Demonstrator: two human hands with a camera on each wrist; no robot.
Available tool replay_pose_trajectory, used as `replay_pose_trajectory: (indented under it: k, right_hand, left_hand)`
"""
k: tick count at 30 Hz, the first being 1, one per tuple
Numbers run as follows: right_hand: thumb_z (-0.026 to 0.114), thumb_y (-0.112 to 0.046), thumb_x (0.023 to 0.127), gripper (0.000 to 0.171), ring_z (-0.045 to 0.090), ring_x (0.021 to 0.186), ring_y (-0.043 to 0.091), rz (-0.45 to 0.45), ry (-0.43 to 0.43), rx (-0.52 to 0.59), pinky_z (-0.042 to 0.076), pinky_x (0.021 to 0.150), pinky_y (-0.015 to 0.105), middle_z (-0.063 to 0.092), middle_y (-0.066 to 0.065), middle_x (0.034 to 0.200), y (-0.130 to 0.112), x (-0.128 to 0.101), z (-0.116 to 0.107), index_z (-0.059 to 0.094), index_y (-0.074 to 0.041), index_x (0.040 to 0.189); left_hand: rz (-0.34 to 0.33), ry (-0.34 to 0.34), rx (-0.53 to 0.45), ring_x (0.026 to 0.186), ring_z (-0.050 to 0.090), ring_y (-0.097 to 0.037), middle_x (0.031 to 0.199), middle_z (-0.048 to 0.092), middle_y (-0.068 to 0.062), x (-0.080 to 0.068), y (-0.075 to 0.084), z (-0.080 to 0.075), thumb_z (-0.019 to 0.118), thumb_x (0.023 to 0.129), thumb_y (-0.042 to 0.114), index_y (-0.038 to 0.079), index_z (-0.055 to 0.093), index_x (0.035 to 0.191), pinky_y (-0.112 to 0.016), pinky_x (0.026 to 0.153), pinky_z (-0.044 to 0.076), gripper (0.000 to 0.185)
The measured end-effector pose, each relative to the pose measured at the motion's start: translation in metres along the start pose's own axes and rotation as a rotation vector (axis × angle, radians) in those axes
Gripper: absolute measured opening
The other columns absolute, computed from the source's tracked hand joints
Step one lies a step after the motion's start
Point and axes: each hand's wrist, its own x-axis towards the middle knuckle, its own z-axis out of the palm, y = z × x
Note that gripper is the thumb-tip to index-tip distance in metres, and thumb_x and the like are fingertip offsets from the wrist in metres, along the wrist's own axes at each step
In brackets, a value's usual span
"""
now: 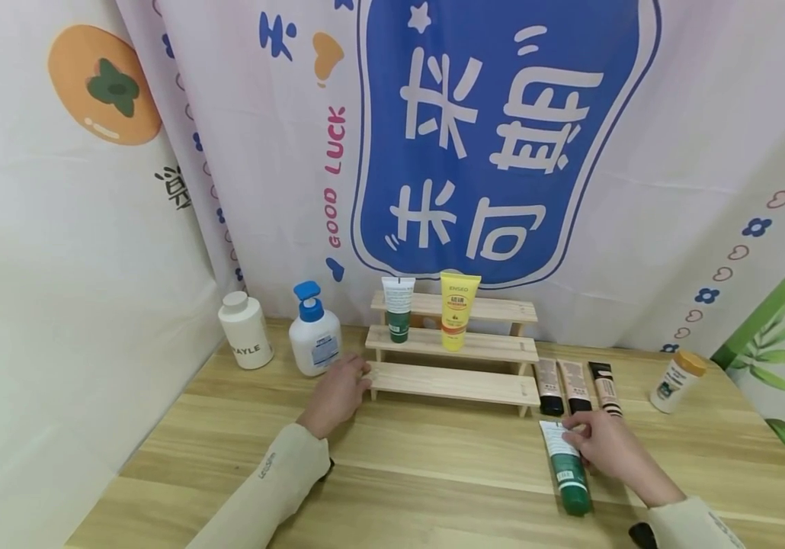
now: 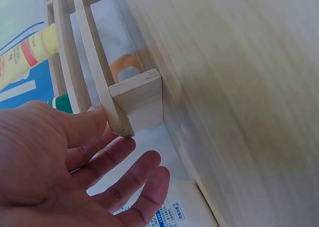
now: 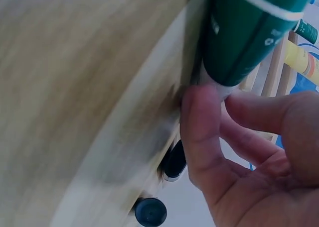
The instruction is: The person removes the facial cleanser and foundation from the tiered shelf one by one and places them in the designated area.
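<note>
The right hand (image 1: 608, 448), at about 4 o'clock on the surface (image 1: 434, 473), has its grip nearly closed on the crimped end of a green tube (image 1: 567, 469) that lies flat, cap toward the person: the wrist view shows the thumb (image 3: 202, 132) on the crimp and fingers curling in from the other side. A pinch that far from the heavy cap end could let the tube swing or slip if lifted.

Just beyond, toward 2 o'clock, three slim tubes (image 1: 576, 386) lie side by side, touching or nearly so; a swinging cap could knock them out of line.

The left hand (image 1: 339, 393), at about 10 o'clock, has fingers loosely spread, thumb (image 2: 87, 125) against the end of the rack (image 1: 454, 381) bottom step, holding nothing. A push there could shift the light rack and topple the small green tube (image 1: 398, 309) and yellow tube (image 1: 457, 309) standing cap-down on it.

A pump bottle (image 1: 314, 335) stands just beside that hand, a white jar (image 1: 245, 329) farther left.
</note>
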Motion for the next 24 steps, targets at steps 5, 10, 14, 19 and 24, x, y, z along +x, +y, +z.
replay_pose_trajectory:
  k: [5,10,14,19,24]
  right_hand:
    - [0.063,-0.013,0.09,0.022,0.051,0.049,0.014,0.005,-0.002,-0.018,0.042,0.045,0.03,0.054,0.001,0.063,0.0,-0.001,-0.001,0.067,0.0,0.107]
    - [0.063,-0.015,0.09,0.017,0.048,0.057,0.014,-0.07,0.079,-0.06,0.039,0.048,0.029,0.054,-0.001,0.068,-0.007,0.0,-0.008,0.069,-0.003,0.101]
    - [0.063,-0.013,0.09,0.012,0.048,0.062,0.015,-0.155,0.169,-0.056,0.04,0.051,0.029,0.056,-0.001,0.071,-0.024,0.003,-0.017,0.068,-0.005,0.097]
    - [0.065,-0.013,0.089,0.008,0.049,0.064,0.013,-0.294,0.278,-0.056,0.042,0.053,0.029,0.058,-0.004,0.074,-0.047,0.009,-0.026,0.069,-0.008,0.094]
    - [0.066,-0.012,0.089,0.004,0.054,0.067,0.01,-0.404,0.331,-0.051,0.046,0.056,0.028,0.059,-0.007,0.077,-0.066,0.017,-0.028,0.07,-0.011,0.091]
  left_hand:
    - [0.003,0.005,0.001,0.095,0.057,-0.024,0.103,0.058,-0.005,0.0,0.0,-0.001,0.065,0.091,0.012,0.005,0.064,0.104,-0.038,0.081,0.049,0.016]
    - [0.001,0.004,0.002,0.095,0.057,-0.024,0.103,0.058,-0.006,0.0,-0.001,0.0,0.065,0.09,0.012,0.005,0.064,0.104,-0.038,0.081,0.049,0.016]
    - [-0.005,0.002,-0.002,0.096,0.057,-0.024,0.103,0.058,-0.006,-0.001,-0.001,-0.001,0.065,0.09,0.012,0.005,0.064,0.105,-0.039,0.081,0.049,0.016]
    - [-0.006,0.004,-0.006,0.098,0.056,-0.025,0.105,0.058,-0.006,-0.002,-0.001,-0.001,0.065,0.091,0.012,0.005,0.064,0.105,-0.039,0.082,0.049,0.017]
    - [-0.006,0.006,-0.014,0.097,0.057,-0.026,0.105,0.058,-0.006,-0.002,0.0,-0.001,0.065,0.091,0.013,0.005,0.064,0.105,-0.04,0.082,0.049,0.016]
